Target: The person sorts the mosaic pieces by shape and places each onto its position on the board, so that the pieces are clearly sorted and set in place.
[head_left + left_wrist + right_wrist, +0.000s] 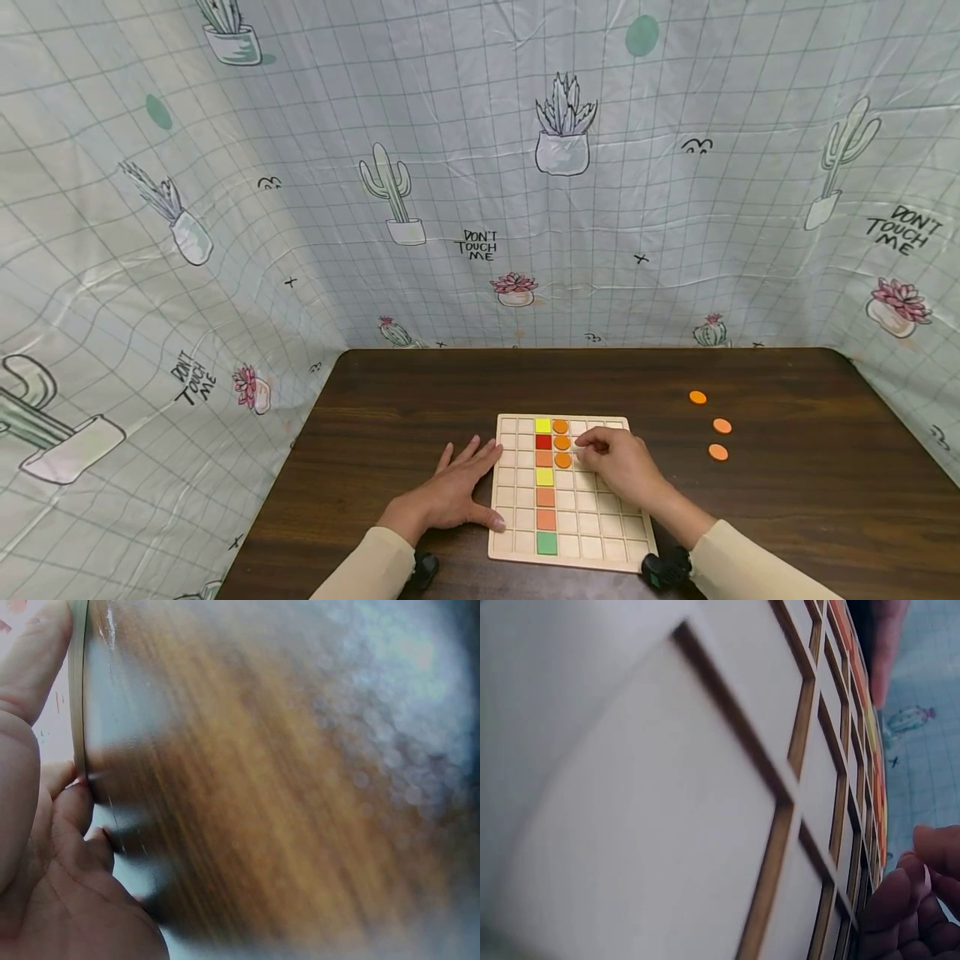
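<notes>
A square wooden grid board (588, 525) lies on the table, one column filled with coloured squares (545, 497) in yellow, red, peach and green. Beside the top squares sit three orange discs (562, 442) in the neighbouring column. My left hand (453, 492) rests with spread fingers at the board's left edge, thumb (37, 667) over the rim in the left wrist view. Over the upper right of the board, my right hand (618, 467) has thumb and fingers pinched together close to the orange discs. A thin pale edge of a small disc (928, 879) shows between those fingertips, mostly hidden.
Right of the board, one orange disc (697, 397) and two peach discs (720, 439) lie on the dark wooden table (780, 517). A cactus-print curtain (450, 192) hangs along the back and sides of the table.
</notes>
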Available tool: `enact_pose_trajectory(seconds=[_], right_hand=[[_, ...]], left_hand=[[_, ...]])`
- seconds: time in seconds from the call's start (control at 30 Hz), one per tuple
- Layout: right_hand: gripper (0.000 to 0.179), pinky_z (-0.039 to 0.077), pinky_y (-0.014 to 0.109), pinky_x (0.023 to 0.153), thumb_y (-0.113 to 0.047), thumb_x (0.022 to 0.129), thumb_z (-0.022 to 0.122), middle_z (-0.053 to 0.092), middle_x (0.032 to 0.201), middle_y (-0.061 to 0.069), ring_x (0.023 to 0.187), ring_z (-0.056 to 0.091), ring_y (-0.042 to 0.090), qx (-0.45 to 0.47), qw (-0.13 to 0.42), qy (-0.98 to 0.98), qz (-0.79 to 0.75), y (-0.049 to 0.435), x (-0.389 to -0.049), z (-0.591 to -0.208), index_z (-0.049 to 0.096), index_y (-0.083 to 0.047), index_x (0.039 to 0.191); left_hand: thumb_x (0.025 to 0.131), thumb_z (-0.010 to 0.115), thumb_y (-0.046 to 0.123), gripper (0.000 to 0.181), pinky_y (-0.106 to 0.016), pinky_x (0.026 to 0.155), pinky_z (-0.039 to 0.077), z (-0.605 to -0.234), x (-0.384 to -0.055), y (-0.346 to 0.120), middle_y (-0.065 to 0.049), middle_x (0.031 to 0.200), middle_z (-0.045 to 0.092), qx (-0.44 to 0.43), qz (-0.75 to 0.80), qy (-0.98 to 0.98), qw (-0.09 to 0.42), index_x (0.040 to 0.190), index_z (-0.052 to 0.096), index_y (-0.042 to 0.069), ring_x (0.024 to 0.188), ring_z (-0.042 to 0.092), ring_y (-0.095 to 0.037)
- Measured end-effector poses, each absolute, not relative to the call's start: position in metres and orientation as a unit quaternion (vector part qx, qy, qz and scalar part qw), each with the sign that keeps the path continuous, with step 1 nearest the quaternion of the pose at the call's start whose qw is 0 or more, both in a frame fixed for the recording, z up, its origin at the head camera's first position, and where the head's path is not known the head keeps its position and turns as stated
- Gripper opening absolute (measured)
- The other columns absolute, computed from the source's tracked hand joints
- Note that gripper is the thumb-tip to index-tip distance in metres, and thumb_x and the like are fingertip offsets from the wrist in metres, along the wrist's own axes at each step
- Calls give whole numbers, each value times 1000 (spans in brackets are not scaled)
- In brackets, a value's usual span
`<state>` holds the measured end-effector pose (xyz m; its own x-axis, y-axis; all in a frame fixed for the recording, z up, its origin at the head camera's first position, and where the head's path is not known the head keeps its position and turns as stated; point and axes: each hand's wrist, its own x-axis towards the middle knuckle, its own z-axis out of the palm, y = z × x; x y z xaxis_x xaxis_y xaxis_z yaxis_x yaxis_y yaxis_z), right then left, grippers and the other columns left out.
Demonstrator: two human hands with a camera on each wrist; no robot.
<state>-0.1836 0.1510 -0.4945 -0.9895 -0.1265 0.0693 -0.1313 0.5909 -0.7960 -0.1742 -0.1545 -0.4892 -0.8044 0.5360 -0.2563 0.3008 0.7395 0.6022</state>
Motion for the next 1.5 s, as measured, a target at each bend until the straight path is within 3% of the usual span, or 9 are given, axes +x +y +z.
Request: enact_pose_trajectory(seconds=[0.3,0.57,1.17,1.5], right_hand=[[13,54,30,71,-9,98,71,77,96,1,82,65,13,60,-6,-901,431,171,-183,-494,79,-7,108],[17,51,29,63,-12,100,71,75,95,1,79,63,13,59,-9,-908,416,193,-181,-489,77,-4,114],[25,49,30,64,-17,100,73,75,96,2,82,67,15,53,39,-940,336,272,-179,-480,74,-1,119],[44,58,46,74,-24,96,78,67,117,25,96,70,33,39,23,-951,306,299,-181,-485,69,5,128]], left_hand=[[86,85,49,110,-59,131,-10,-489,-174,-154,0,178,16,230,276,909,213,171,23,19,166,4,-26],[86,85,49,109,-59,131,-10,-490,-173,-155,0,178,17,228,277,909,213,170,24,18,166,4,-27],[86,85,50,110,-60,131,-10,-492,-173,-155,-1,178,17,229,272,911,209,171,23,18,166,4,-27],[86,85,50,109,-60,131,-9,-489,-175,-154,0,178,16,231,266,912,210,171,23,18,166,4,-27]])
